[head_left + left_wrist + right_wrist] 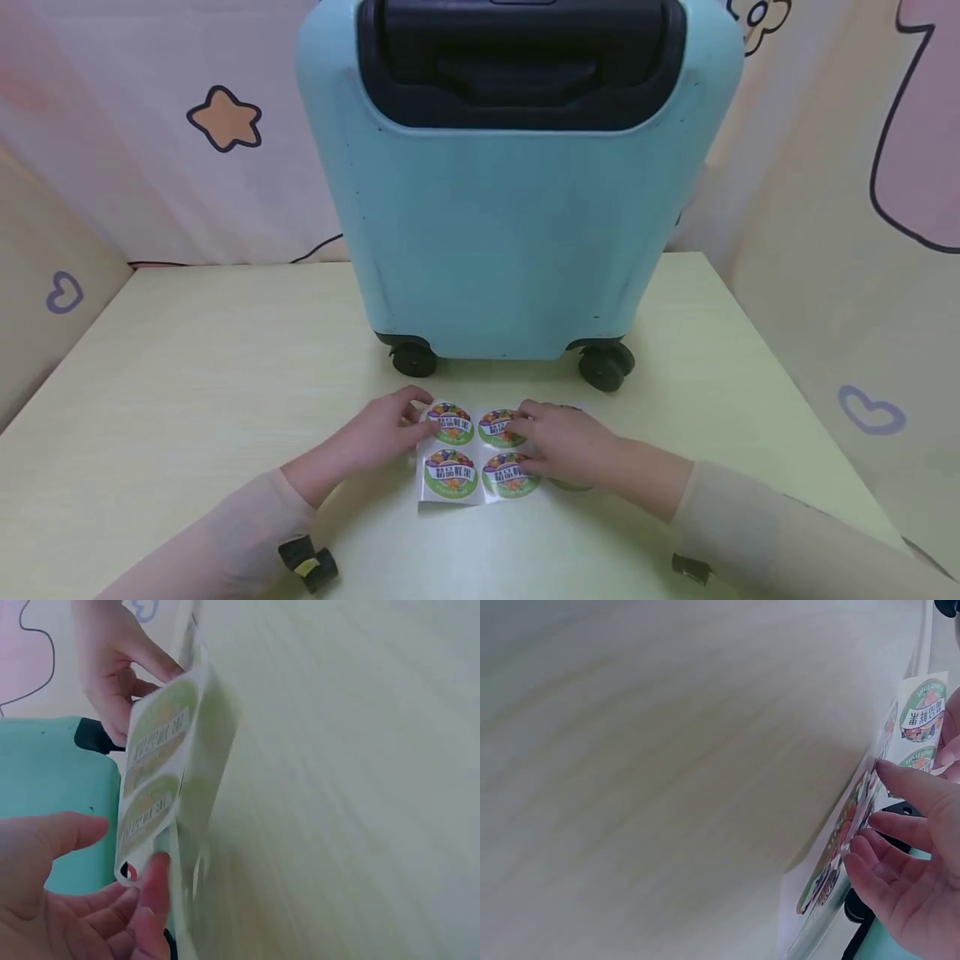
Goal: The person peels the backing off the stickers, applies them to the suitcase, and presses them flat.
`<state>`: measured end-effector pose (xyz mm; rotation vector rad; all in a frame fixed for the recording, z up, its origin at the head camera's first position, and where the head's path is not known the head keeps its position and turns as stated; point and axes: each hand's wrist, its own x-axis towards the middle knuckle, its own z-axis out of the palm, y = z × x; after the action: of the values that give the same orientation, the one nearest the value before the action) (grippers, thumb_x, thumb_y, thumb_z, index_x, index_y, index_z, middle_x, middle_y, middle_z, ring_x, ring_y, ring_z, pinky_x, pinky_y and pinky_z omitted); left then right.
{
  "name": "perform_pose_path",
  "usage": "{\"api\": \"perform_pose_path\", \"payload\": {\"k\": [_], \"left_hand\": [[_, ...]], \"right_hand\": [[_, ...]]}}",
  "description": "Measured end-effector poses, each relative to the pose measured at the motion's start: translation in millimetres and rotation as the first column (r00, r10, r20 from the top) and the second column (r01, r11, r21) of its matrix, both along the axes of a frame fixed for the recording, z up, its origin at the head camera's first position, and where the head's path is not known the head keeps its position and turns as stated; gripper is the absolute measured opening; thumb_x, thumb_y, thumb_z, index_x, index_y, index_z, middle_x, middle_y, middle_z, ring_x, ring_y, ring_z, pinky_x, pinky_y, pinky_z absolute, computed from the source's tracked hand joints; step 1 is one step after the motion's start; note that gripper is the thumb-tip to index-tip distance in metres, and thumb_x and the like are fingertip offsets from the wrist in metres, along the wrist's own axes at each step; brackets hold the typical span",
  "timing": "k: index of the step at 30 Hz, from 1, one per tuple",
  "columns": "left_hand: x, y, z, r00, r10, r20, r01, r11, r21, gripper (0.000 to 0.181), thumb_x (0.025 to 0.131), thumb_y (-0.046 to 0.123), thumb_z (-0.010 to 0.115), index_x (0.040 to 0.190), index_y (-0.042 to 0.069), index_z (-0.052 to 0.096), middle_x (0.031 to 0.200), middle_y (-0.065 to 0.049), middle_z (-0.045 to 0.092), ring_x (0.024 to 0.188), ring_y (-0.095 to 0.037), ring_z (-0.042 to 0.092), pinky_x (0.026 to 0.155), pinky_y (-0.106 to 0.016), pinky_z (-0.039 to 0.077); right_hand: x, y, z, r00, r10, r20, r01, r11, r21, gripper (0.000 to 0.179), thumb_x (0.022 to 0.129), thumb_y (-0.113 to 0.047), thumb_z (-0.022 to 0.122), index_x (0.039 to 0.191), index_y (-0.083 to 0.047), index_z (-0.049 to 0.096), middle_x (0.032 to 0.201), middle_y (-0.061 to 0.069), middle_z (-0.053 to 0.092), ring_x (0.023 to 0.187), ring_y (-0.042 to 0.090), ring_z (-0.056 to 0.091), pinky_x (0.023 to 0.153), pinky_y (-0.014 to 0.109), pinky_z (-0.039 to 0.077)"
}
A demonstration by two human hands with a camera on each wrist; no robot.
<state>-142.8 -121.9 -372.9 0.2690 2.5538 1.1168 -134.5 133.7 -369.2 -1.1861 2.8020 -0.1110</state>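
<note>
A sheet of round fruit stickers (451, 477) is in front of the suitcase, the labels printed in green, white and fruit colours. My left hand (390, 427) grips its left edge, thumb over the printed side, index finger stretched apart in the left wrist view. My right hand (566, 442) reaches across the sheet from the right and holds it near the middle with thumb and fingertips, covering part of the right-hand stickers. In the right wrist view the sheet (922, 712) bends close by the right thumb (911, 782).
A light blue suitcase (495, 233) with a black handle recess stands upright on black wheels (603, 367), just behind the sheet. The pale table (187, 375) extends to both sides. Cloth walls with a star, hearts and other drawings enclose it.
</note>
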Motion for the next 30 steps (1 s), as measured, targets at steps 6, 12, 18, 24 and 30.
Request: {"api": "perform_pose_path", "payload": {"k": [6,12,18,24,30], "left_hand": [[-0.1,-3.3,-0.2,0.995,0.029,0.096,-0.047,0.979,0.196,0.053,0.087,0.007,0.06,0.135,-0.002,0.04,0.088,-0.008,0.061,0.07,-0.015,0.056,0.058,-0.028,0.047],[9.4,-3.8,-3.8,0.974,0.033,0.225,-0.113,0.928,0.355,0.04,0.089,0.008,0.058,0.123,-0.01,0.05,0.096,-0.013,0.066,0.073,-0.015,0.056,0.064,-0.028,0.047],[15.7,-2.4,-10.8,0.969,0.018,0.245,-0.12,0.905,0.408,0.025,0.088,0.008,0.058,0.106,-0.01,0.06,0.091,-0.011,0.066,0.071,-0.014,0.052,0.063,-0.026,0.044],[14.8,-1.7,-13.4,0.968,0.039,0.248,-0.138,0.907,0.398,0.022,0.087,0.009,0.06,0.1,-0.008,0.062,0.083,-0.007,0.066,0.066,-0.013,0.05,0.06,-0.024,0.042],[12.2,-4.0,-11.2,0.97,0.052,0.236,-0.143,0.91,0.389,0.022,0.086,0.01,0.059,0.099,-0.007,0.063,0.076,-0.004,0.063,0.064,-0.012,0.048,0.059,-0.023,0.041]], "right_hand": [[-1.8,-1,0.7,1.0,-0.002,0.008,0.002,1.0,-0.005,0.039,0.08,-0.031,0.073,0.111,-0.008,0.065,0.098,0.002,0.058,0.08,0.013,0.058,0.07,0.03,0.051],[-0.1,0,-0.7,0.999,-0.009,0.033,0.009,1.0,-0.006,0.038,0.08,-0.03,0.073,0.111,-0.009,0.065,0.097,0.001,0.058,0.08,0.012,0.057,0.069,0.028,0.051],[3.6,3,-3.3,0.999,-0.012,0.042,0.013,1.0,-0.021,0.037,0.08,-0.03,0.073,0.109,-0.009,0.065,0.096,0.0,0.057,0.079,0.011,0.056,0.068,0.028,0.051],[5.2,2,-2.1,0.998,-0.037,0.044,0.039,0.999,-0.038,0.037,0.081,-0.031,0.071,0.11,-0.01,0.065,0.096,-0.001,0.057,0.075,0.011,0.055,0.065,0.029,0.05],[4.0,-9,5.6,0.993,-0.073,0.095,0.084,0.989,-0.124,0.034,0.084,-0.031,0.068,0.113,-0.012,0.066,0.098,-0.001,0.06,0.074,0.008,0.057,0.058,0.025,0.048]]}}
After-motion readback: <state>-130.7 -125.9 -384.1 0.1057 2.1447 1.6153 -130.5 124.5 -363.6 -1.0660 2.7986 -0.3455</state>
